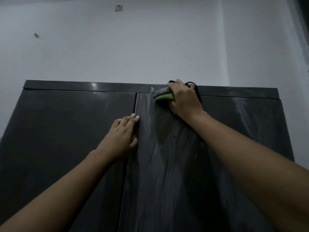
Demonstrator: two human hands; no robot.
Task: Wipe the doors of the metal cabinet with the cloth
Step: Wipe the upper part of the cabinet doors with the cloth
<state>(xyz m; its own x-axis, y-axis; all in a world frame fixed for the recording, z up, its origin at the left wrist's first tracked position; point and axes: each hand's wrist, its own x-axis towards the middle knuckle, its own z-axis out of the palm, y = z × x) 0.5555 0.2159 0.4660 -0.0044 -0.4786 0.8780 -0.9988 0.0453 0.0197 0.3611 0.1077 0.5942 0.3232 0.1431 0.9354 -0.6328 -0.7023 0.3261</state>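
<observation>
Presently in hand: the wiping step, at the upper edge of one door.

- Right hand (184, 99): fingers curled over the cloth (164, 95), gripping it and pressing it to the metal. The arm reaches up from lower right.
- Cloth: a bunched grey and black wad with a green edge. It lies at the very top of the right door (167, 164), overlapping the top rail (83, 85) and a little to the right of the seam (135, 104).
- Left hand (122, 136): holds nothing. The fingers are straight and close together, laid flat at the seam, with the fingertips touching the inner edge of the right door. Whether the thumb hooks a door edge cannot be told.
- Right door: dull, with pale streaks (239, 106) across most of its face; a darker patch sits below the cloth.
- Left door (66, 131): glossy, with little streaking visible.
- Judgement: the task seems partly done, with the right door the one in work. The next move calls for firm, even strokes from the top edge across and down through the streaks, while the left hand steadies the panel.
- Container: the cabinet (242, 131) is the only one in view. Both doors look shut or nearly so, and its contents are not visible.
- Surround: a pale wall (133, 47) behind.
</observation>
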